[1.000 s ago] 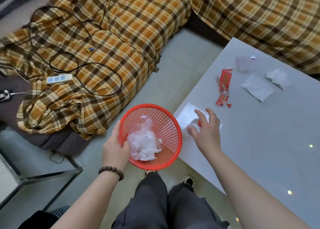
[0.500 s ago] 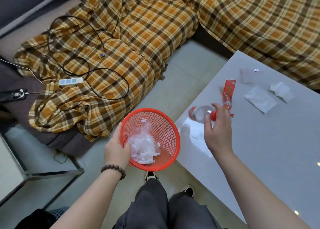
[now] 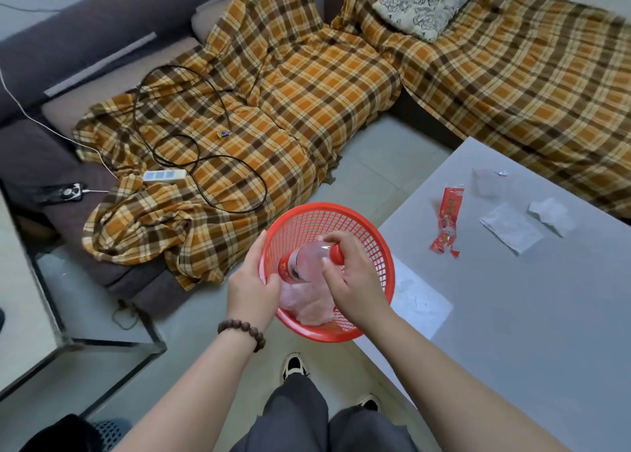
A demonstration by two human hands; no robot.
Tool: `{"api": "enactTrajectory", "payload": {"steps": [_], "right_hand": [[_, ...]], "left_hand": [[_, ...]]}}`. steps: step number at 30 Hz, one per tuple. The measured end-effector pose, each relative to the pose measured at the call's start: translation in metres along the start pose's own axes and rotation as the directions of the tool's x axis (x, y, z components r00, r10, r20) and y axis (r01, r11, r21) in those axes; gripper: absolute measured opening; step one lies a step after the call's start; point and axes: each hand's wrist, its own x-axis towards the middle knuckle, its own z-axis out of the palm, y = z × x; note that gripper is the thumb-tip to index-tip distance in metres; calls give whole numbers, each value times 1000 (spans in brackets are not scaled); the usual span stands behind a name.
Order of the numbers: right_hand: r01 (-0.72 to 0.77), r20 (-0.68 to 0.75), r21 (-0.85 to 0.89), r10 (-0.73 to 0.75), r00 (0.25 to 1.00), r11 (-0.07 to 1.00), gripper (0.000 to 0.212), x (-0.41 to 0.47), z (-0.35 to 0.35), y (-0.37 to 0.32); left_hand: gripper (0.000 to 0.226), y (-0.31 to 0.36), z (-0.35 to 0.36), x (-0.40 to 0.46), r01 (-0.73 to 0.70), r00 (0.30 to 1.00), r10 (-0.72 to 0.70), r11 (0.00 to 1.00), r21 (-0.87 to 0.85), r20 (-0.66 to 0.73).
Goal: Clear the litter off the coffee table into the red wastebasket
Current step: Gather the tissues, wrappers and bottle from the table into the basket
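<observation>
My left hand [image 3: 252,287] grips the near-left rim of the red wastebasket [image 3: 307,219], held up beside the grey coffee table [image 3: 546,315]. My right hand [image 3: 355,281] is over the basket, shut on a clear plastic bottle [image 3: 307,260] with a red cap and red label, held inside the basket's mouth. Crumpled clear plastic [image 3: 307,304] lies in the basket under the bottle. On the table lie a red wrapper [image 3: 447,219], a white tissue [image 3: 510,228], a second tissue [image 3: 551,212], a clear wrapper [image 3: 486,180] and a flat clear sheet [image 3: 420,301].
A plaid-covered sofa [image 3: 273,110] runs along the left and back, with a black cable [image 3: 205,151] and a white power strip [image 3: 164,175] on it. A glass side table [image 3: 68,342] stands at the left. My legs and shoes [image 3: 297,366] are below the basket.
My right hand lifted the bottle off the table and carried it left, into the basket's mouth. The basket stayed in my left hand.
</observation>
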Motion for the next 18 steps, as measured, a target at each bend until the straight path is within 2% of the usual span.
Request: {"api": "enactTrajectory", "payload": {"steps": [4,9,15,18], "right_hand": [[-10,60,-163,20,998,987,34,-2,5,11],[29,52,-379,-9,999,925,57,3,-1,19],[-7,15,-328,13,1000,945,70,6,-9,28],[-132,-23,-276,131,991,952,76,9,-6,38]], "left_hand": [[70,13,2,-12,-61,998,61,998,-6,12],[72,11,-6,-24,-30,997,32,999,35,-72],[71,0,-29,-11,3,994,2,999,45,-112],[70,-5,-41,8,35,993,-30,999,41,-116]]}}
